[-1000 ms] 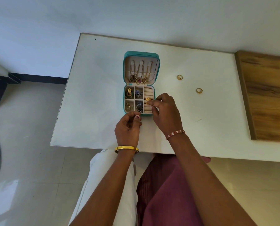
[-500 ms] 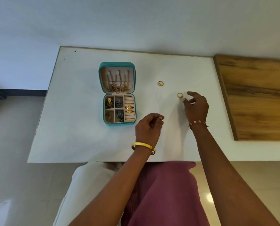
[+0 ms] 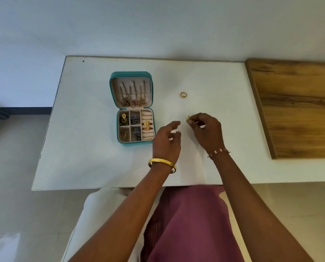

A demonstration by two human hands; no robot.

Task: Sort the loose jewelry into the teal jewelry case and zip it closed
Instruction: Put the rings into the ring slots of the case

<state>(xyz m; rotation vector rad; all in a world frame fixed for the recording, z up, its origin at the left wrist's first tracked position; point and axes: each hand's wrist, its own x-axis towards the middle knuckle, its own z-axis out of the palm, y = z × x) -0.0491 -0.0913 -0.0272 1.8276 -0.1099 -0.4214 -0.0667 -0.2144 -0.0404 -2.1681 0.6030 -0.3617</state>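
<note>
Teal jewelry case [image 3: 131,108]: open on the white worktop [image 3: 86,157], left of both hands, two gold rings already seated in its ring rolls. Change: the near loose ring, on the worktop half a second ago, is now pinched as a small gold ring [image 3: 188,117] in the right hand [image 3: 208,132], raised between case and far ring [image 3: 183,94], which lies untouched. Judged one ring left afterwards. Left hand [image 3: 166,141]: grip empty, fingers loosely curled, hovering beside the case
</note>
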